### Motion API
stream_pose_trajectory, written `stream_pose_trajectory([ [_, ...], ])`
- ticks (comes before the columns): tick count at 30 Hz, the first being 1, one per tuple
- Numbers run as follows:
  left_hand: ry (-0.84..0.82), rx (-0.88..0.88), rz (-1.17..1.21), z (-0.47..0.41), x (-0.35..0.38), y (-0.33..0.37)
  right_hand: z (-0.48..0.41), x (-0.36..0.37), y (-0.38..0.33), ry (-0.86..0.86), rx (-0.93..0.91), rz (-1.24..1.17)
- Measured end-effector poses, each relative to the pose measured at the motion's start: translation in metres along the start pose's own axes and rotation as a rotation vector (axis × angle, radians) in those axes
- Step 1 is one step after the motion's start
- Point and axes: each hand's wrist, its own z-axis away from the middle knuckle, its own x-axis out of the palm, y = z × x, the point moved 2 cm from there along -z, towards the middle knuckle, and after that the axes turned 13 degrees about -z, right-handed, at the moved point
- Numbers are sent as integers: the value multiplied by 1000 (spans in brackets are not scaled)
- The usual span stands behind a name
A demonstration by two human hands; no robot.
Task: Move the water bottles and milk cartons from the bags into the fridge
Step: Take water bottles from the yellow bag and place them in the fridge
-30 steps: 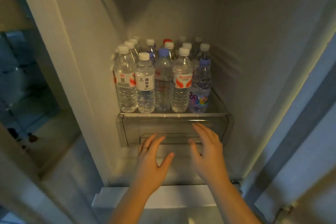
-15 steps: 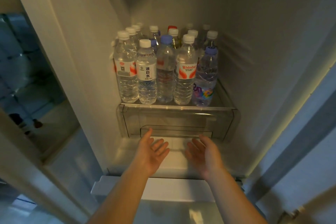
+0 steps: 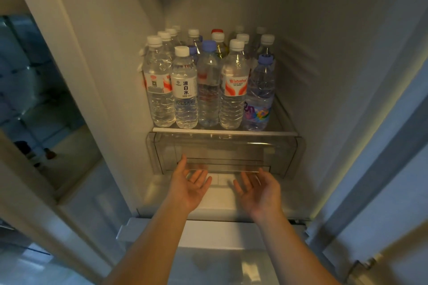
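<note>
Palms turned up, my left grip [image 3: 191,186] and right grip [image 3: 258,190] are slack, fingers loose, holding nothing, at the lower front edge of the clear plastic drawer [image 3: 284,152]; whether they touch its lip I cannot tell. Above it, on the glass shelf [image 3: 224,132], ribbed clear water bottles [image 3: 185,90] stand upright in packed rows, mostly white-capped, inside the smooth white fridge [image 3: 335,76].

**Bare forearms and hands, nothing worn in view**

Two forearms are seen rising from the lower edge of the frame, uncovered along their whole visible length. The left hand [image 3: 188,188] is shown at lower centre-left and the right hand [image 3: 259,194] at lower centre-right, both bare. Finer detail is lost to the dim light.
</note>
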Motion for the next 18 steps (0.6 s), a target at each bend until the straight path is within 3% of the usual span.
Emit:
stream_pose_trajectory([
  [18,-39,1,-39,53,-43,-27,37,-37,11,19,-118,180],
])
